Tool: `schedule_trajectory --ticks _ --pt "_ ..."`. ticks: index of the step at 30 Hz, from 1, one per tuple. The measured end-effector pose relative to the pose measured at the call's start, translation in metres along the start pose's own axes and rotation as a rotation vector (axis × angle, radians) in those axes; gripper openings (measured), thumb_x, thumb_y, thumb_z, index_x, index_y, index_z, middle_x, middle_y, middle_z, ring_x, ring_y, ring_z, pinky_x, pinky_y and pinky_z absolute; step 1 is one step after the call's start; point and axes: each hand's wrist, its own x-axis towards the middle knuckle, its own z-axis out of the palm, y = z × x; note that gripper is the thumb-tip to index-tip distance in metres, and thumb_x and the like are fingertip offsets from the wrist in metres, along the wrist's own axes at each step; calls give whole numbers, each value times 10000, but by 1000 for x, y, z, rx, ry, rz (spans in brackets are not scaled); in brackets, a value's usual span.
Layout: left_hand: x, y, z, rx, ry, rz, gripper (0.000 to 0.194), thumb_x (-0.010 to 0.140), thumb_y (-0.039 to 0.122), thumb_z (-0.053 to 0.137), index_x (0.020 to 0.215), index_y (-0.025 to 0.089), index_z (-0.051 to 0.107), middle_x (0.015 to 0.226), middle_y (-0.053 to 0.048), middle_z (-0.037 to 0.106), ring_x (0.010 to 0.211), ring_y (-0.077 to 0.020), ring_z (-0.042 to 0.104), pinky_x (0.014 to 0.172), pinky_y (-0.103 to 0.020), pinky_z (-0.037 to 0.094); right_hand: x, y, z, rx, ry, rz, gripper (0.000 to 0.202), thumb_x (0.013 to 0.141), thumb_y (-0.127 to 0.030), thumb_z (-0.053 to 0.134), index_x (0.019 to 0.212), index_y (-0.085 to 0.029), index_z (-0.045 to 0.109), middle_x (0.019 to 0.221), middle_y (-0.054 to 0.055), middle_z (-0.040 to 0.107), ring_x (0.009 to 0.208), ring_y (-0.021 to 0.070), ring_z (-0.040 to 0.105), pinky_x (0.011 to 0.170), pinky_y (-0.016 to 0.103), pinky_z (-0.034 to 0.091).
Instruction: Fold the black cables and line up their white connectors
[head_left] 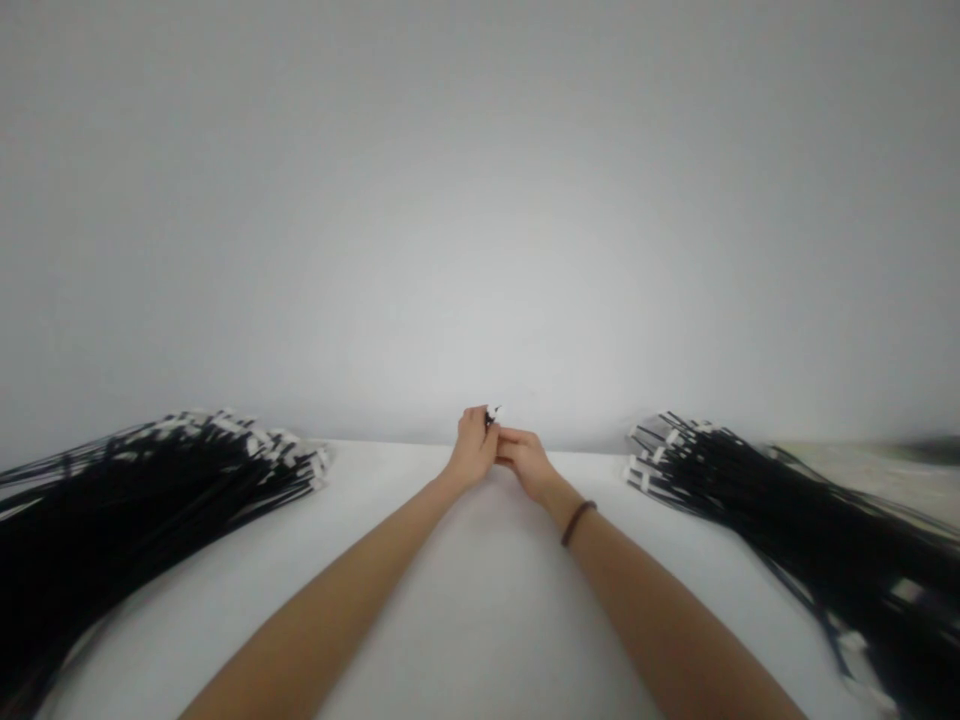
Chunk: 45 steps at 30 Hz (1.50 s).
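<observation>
Both arms reach out to the far edge of the table, where my hands meet. My left hand is closed around a small white connector with a dark part, which sticks up past the fingertips. My right hand comes in from the right, its fingers pressed together and touching the left hand just below the connector. What the right fingers pinch, if anything, is hidden. A dark band circles the right wrist.
On the left lies a thick bundle of black cables with white connectors at its ends. A similar black cable bundle lies on the right. The white table meets a plain pale wall behind my hands.
</observation>
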Motion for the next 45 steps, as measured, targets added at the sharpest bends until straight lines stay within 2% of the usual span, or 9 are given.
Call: schedule_trajectory --ticks 5,8,11,15,24,32,38,41,45 --pt "17 2 -13 -156 83 -149 181 721 317 459 782 168 542 700 -47 512 733 -177 481 735 -310 336 3 -2 -11 50 159 46 287 548 -267 623 820 -174 626 805 56 605 660 121 534 557 224 357" --pt "22 9 -23 -339 -141 -354 257 711 362 452 784 138 554 697 -65 554 673 -172 512 643 -305 371 5 -2 -18 -14 213 44 276 540 -301 634 778 -163 630 731 42 597 527 72 468 465 201 292" --pt "20 12 -30 -470 -321 -463 277 671 362 496 763 114 578 712 -83 578 667 -170 523 603 -286 376 2 -3 -18 -71 60 53 264 554 -343 628 713 -133 631 566 7 544 411 36 343 401 204 185" --pt "14 5 -30 -309 -332 -427 332 647 431 504 750 137 619 738 -63 581 655 -143 486 541 -230 333 -4 -6 -11 -112 -82 77 260 548 -351 647 655 -118 604 454 -31 461 384 36 320 393 210 162" --pt "21 -23 -47 111 -228 -391 359 509 458 617 418 150 458 365 56 296 374 -66 259 383 -218 188 11 3 -18 -102 -66 115 245 539 -296 661 542 -140 472 386 -68 378 342 39 330 366 198 175" --pt "37 -42 -71 -259 -327 -599 292 427 332 711 509 122 525 463 -1 471 445 -101 425 448 -236 363 34 10 -37 129 -69 115 218 573 -270 643 660 -130 499 627 9 538 416 28 375 394 191 187" --pt "42 -59 -64 -87 -704 -432 322 548 430 621 541 124 521 408 46 380 360 -51 307 356 -187 201 44 17 -48 73 -42 50 204 589 -277 641 633 -110 533 487 -44 428 391 18 303 390 202 148" --pt "45 -66 -69 -114 -687 -410 310 592 417 600 593 117 523 413 65 345 355 -30 251 355 -181 156 44 17 -50 62 -3 65 219 566 -264 662 656 -101 548 458 -59 389 373 14 279 384 204 139" --pt "44 -75 -77 -322 -621 -509 253 617 338 616 697 106 554 544 23 473 442 -39 377 426 -174 301 44 15 -50 71 14 81 251 579 -289 652 719 -101 563 494 -53 395 370 8 263 374 205 126"
